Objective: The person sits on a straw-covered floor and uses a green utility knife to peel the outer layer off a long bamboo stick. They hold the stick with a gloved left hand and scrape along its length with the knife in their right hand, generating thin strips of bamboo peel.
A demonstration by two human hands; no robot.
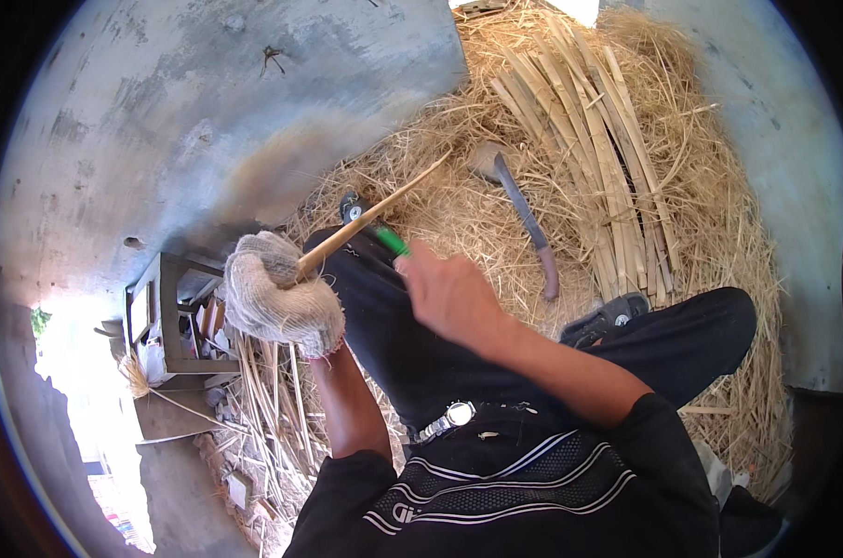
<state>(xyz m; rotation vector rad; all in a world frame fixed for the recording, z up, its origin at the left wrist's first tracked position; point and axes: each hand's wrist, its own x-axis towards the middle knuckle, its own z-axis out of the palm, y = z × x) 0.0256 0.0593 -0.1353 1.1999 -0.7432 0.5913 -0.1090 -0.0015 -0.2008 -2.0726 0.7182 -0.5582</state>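
Left hand (277, 296), in a grey knit glove, is curled tight round the lower end of a bamboo strip (377, 215). Strip sits over the left thigh, tapered tip angled up and away from the body. Right hand (454, 293), bare, is closed round a green handle (392, 242) just beside the strip. Right hand is a bit blurred and the tool's working end doesn't show clearly, so can't tell whether it touches the strip.

For good handling, I'd say: hold the strip firmly low down with the glove, work along the part beyond the grip, tool moving away from glove and thigh, light even strokes, turning the strip between them. Main risk looks like a slip towards the leg.

Around: machete (522, 209) lying on the shavings (449, 228) ahead, more strips in a long bundle (608, 163) beyond it, silver watch (458, 414) at the lap.
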